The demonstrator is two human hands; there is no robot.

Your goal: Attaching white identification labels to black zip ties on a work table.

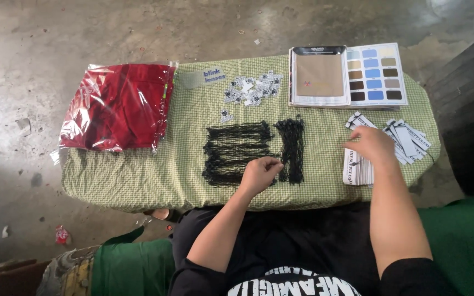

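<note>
my left hand (pixel 260 174) is curled nearly shut, fingertips pinching a black string from the bundle of black tag strings (pixel 237 151) on the green checked tablecloth (pixel 138 175). my right hand (pixel 373 145) rests half-closed, fingers bent down onto the stack of white hang tags (pixel 356 169) near the table's right end.

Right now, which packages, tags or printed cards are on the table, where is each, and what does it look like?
Clear plastic bag: table's left end, red folded cloth inside.
Small label strip: beside the bag's top corner, pale with blue print.
Pile of small tags: top centre, white and black squares.
Colour swatch book: top right, open, tan sheet and blue, brown squares.
White paper tags: right edge, narrow strips, under the right hand.
</note>
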